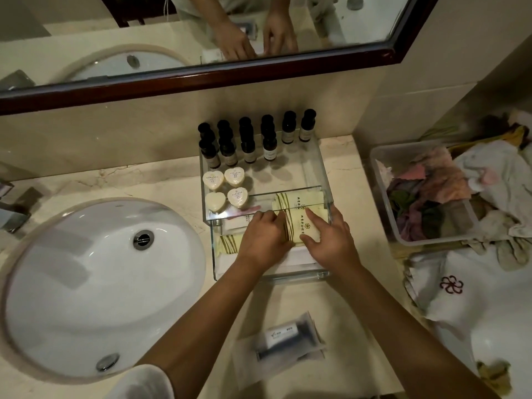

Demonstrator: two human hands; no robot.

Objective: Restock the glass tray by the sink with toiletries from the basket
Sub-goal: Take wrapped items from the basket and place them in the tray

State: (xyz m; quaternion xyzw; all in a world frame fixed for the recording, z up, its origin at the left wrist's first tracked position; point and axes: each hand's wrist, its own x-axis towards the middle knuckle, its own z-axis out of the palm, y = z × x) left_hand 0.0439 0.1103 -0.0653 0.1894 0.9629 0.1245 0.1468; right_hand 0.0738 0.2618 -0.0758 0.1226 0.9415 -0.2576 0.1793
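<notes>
A clear glass tray (322, 165) stands on the marble counter right of the sink. Its back holds several small dark bottles (249, 145); heart-shaped soaps (226, 188) lie at its left. Yellow striped packets (299, 200) fill the front compartment. My left hand (263, 237) rests fingers-down on the packets in the front section. My right hand (328, 237) pinches a yellow packet (302, 223) between thumb and forefinger over the same section. A clear plastic basket (383, 203) sits to the right, filled with coloured cloths.
The white sink basin (86, 283) takes up the left of the counter, with a faucet (14, 205) at the far left. A plastic-wrapped kit (288, 338) lies near the counter's front edge. White towels (460, 289) are heaped at right. A framed mirror (201, 79) hangs behind.
</notes>
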